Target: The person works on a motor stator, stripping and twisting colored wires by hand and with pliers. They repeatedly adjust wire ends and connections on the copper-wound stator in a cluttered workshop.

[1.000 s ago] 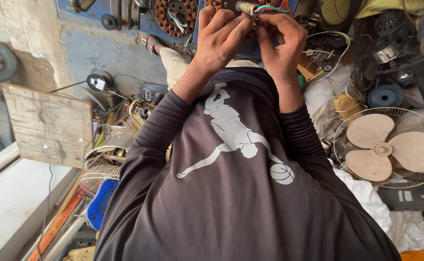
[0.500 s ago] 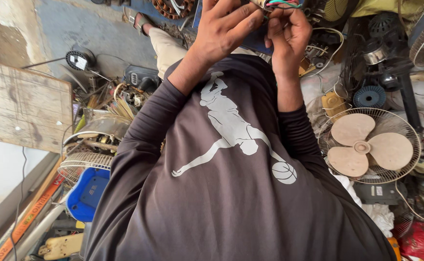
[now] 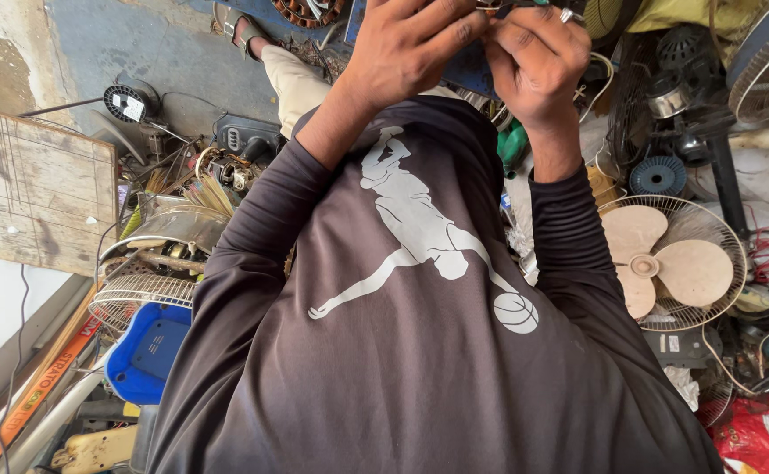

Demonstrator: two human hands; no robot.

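Observation:
My left hand (image 3: 411,53) and my right hand (image 3: 533,61) are raised together at the top of the view, above my dark long-sleeved shirt (image 3: 419,351). The fingertips of both pinch a small part with coloured wires (image 3: 509,7), which the top edge mostly cuts off. There is a ring on one finger of my right hand. Beyond the hands a motor stator with copper windings (image 3: 310,10) lies on the floor, next to my sandalled foot (image 3: 244,31).
A fan with beige blades in a wire guard (image 3: 665,263) lies to the right among dark fan parts and red wires. To the left are a wooden board (image 3: 33,202), a loose wire guard (image 3: 139,294), a blue plastic housing (image 3: 147,351) and scattered tools.
The view has tilted down, so my hands and the wired part now sit at the very top edge. Both hands stay closed on the part.

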